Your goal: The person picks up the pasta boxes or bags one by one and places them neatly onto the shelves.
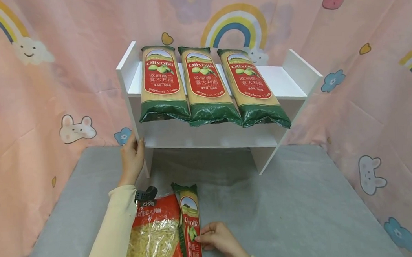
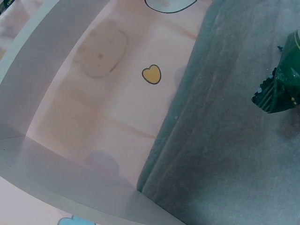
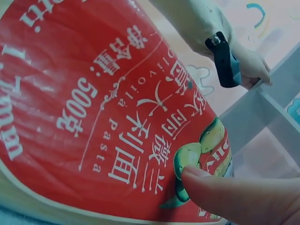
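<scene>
My left hand (image 1: pixel 134 144) holds the front edge of the left side panel of a white shelf (image 1: pixel 296 70), thumb on the inner face. On the shelf's top board lie three green and red spaghetti packs (image 1: pixel 205 85) side by side. My right hand (image 1: pixel 203 238) grips a fourth spaghetti pack (image 1: pixel 190 220) that lies on the grey table near me. In the right wrist view my thumb (image 3: pixel 234 197) presses on that pack's red label (image 3: pixel 108 112), and the left hand (image 3: pixel 253 65) shows at the shelf beyond. The left wrist view shows only the shelf boards (image 2: pixel 33 154) and the pack's green end (image 2: pixel 281 89).
A red bag of short pasta (image 1: pixel 156 237) lies under my left forearm, touching the spaghetti pack. The shelf's lower board (image 1: pixel 210 138) holds nothing. Pink cartoon cloth (image 1: pixel 31 115) walls the grey table (image 1: pixel 303 209) on three sides.
</scene>
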{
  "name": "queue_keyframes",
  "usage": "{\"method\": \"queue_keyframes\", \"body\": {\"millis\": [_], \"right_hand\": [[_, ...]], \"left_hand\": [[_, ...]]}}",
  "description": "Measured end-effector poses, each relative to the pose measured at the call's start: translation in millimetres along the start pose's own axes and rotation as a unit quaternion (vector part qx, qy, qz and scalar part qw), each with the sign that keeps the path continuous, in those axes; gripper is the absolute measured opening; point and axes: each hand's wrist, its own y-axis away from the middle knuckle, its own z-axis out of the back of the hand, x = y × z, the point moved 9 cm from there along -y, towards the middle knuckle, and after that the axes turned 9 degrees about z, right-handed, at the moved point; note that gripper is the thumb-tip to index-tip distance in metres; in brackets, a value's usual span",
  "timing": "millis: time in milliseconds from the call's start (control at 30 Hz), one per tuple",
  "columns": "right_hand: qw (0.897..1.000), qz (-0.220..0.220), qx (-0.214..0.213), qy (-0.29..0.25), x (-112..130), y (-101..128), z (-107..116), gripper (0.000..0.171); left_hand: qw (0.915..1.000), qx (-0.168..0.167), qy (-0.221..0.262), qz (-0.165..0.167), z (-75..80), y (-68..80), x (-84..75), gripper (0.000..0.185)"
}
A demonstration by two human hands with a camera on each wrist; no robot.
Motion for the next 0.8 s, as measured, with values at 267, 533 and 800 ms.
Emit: {"method": "queue_keyframes", "body": {"millis": [267,533,800], "right_hand": [[1.0,-0.019,0.013,0.015,0,-1,-6,0.012],[1.0,0.001,0.023,-0.022,-3,0,-13,0.014],[0.997,-0.005,0.016,-0.076,-5,8,-15,0.028]], "left_hand": [[0.9998,-0.003,-0.003,-0.02,0.7,-0.4,-0.6,0.023],[0.9998,0.001,-0.014,-0.01,-0.8,-1.0,0.2,0.023],[1.0,0.004,0.0,-0.003,-0.5,-0.6,2.2,0.024]]}}
